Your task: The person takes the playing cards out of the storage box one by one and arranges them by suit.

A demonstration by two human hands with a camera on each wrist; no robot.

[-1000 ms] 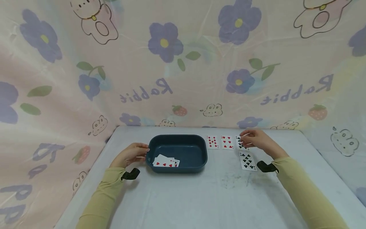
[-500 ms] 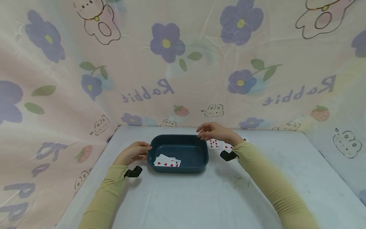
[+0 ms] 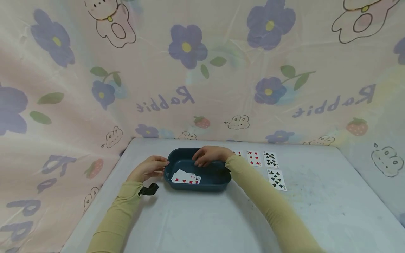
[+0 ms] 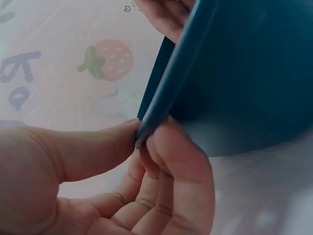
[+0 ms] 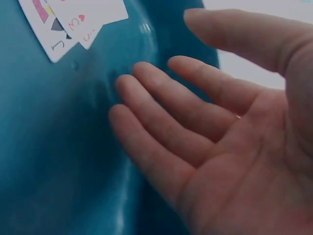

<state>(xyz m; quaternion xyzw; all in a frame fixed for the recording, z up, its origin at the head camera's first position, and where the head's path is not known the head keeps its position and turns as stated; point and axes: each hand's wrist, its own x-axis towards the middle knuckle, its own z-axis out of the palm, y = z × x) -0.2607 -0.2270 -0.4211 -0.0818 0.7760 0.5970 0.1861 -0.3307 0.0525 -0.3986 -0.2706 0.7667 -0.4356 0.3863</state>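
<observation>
A dark blue plastic tub [image 3: 197,187] stands on the table, with a few playing cards [image 3: 183,177] lying face up in its front left part. My left hand [image 3: 148,169] pinches the tub's left rim between thumb and fingers, plain in the left wrist view. Over the tub's far right part is my right hand [image 3: 211,154]. In the right wrist view its fingers are relaxed and apart, with nothing held; a jack of spades [image 5: 51,41] and a three of hearts [image 5: 80,14] lie beyond the fingertips.
Right of the tub, in a row, lie a red diamond card [image 3: 238,153] partly hidden by my arm, a six of hearts [image 3: 254,158] and a clubs card [image 3: 271,160]. Another clubs card [image 3: 276,180] lies nearer. A patterned curtain [image 3: 202,88] rises behind the white table [image 3: 196,221].
My right hand has moved left from the clubs cards, past the red cards, to over the tub. My left hand keeps its hold on the rim.
</observation>
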